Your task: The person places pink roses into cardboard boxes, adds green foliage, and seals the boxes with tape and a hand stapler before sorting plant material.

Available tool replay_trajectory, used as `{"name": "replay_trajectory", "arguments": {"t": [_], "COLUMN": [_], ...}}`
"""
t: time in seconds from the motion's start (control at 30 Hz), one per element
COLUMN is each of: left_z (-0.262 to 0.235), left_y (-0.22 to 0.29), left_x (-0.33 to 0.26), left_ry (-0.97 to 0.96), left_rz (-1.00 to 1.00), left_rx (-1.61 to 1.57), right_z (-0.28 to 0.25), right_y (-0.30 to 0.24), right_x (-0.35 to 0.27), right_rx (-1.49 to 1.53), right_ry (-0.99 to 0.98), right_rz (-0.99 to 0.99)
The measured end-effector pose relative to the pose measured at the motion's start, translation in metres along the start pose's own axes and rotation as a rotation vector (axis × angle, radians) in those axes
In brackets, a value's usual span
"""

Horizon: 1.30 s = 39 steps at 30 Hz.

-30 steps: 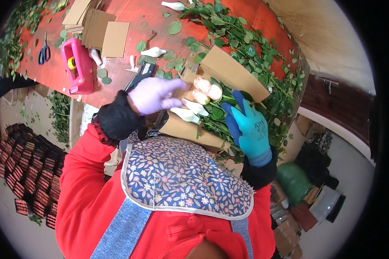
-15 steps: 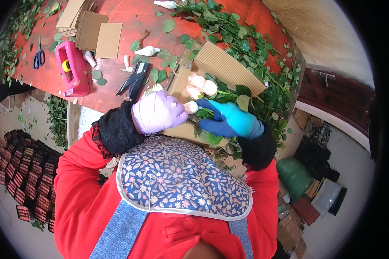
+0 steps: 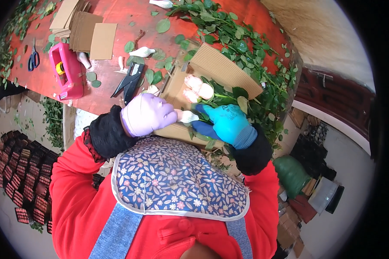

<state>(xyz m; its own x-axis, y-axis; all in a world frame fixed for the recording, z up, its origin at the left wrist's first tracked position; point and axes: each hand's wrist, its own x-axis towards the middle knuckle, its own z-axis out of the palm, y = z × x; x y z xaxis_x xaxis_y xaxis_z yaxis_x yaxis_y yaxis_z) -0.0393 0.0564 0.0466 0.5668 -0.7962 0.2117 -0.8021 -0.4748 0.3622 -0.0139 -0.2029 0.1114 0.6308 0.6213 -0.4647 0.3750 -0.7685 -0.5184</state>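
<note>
Between my two gloved hands lies a rosebud in a white foam-net sleeve [image 3: 187, 117], with its head toward the left. My left hand [image 3: 147, 114], in a lavender glove, is closed with its fingertips at the tip of the netted bud. My right hand [image 3: 227, 123], in a teal and dark blue glove, closes around the stem just below the bud; its fingers partly hide the stem. Just beyond, several pale pink roses [image 3: 199, 89] with green leaves rest on a sheet of corrugated cardboard [image 3: 224, 71], which is folded up on the far side.
A black stapler [image 3: 129, 82], a pink tape dispenser [image 3: 68, 71], blue-handled scissors [image 3: 33, 59] and brown cardboard pieces [image 3: 103, 41] lie on the red table [image 3: 116, 17]. Loose netting sleeves [image 3: 142, 52] lie nearby. Leafy stems [image 3: 246, 47] cover the far right.
Both hands have shifted slightly left and nearer. My right hand has turned so the back of its glove faces up more, and the netted bud has moved slightly down.
</note>
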Motion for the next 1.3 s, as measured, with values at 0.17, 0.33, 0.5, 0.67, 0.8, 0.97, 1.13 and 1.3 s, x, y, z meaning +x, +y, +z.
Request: {"name": "replay_trajectory", "arguments": {"t": [0.17,0.33,0.5,0.67,0.8,0.97,1.13,1.3], "left_z": [0.008,0.037,0.028,0.029,0.003,0.03,0.057,0.038], "left_y": [-0.015,-0.024,-0.027,-0.038,-0.06,-0.028,0.008,-0.016], "left_x": [0.007,0.018,0.012,-0.014,-0.084,-0.263,-0.306,-0.135], "left_ry": [0.099,0.142,0.094,0.197,0.18,-0.747,-1.008,0.001], "left_rz": [-0.233,-0.378,-0.392,-0.456,-0.658,-1.138,-0.809,-0.727], "left_rx": [-0.362,-0.314,-0.309,-0.39,-0.515,-0.411,0.159,-0.192], "right_z": [0.014,0.026,0.05,0.05,0.05,0.013,0.02,0.031], "right_y": [0.01,0.01,0.025,0.026,0.027,-0.001,-0.017,-0.013], "right_x": [-0.016,-0.009,-0.006,-0.006,-0.01,-0.026,-0.014,-0.015], "right_rx": [-0.177,-0.293,-0.27,-0.315,-0.319,-0.305,-0.113,-0.143], "right_ry": [0.105,0.158,0.138,0.115,0.134,0.373,0.191,0.148], "right_rz": [0.022,0.072,0.094,0.097,0.15,0.064,-0.119,-0.034]}}
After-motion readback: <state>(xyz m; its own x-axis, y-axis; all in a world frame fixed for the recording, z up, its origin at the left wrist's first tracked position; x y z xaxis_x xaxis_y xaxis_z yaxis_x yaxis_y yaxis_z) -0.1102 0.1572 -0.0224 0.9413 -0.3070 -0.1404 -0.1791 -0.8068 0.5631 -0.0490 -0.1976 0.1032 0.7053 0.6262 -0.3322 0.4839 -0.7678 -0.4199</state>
